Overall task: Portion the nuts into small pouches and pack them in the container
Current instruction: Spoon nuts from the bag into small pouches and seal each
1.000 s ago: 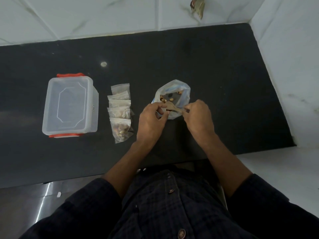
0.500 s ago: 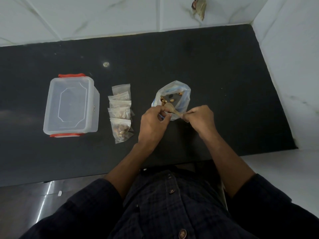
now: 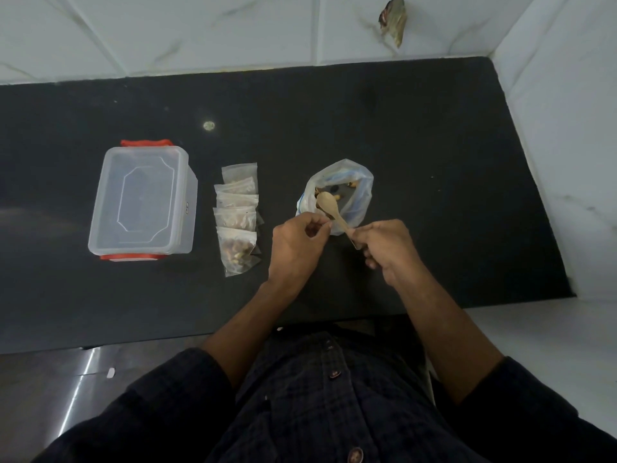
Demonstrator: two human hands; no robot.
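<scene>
The right hand [image 3: 389,248] is gripping a wooden spoon [image 3: 334,212] by its handle, just this side of the open clear bag of nuts [image 3: 337,195]. The left hand [image 3: 297,245] is pinching the bag's near rim. Left of the bag are lying five filled clear pouches [image 3: 237,218], then the lidded translucent container [image 3: 143,200] with red clips.

On the counter [image 3: 434,135]: container [image 3: 143,202] far left, row of pouches [image 3: 237,217] just right of it, bag [image 3: 337,195] right of those with nuts [image 3: 337,192] inside and spoon [image 3: 332,208] over its mouth, left hand [image 3: 297,243] and right hand [image 3: 389,247] in front.
</scene>
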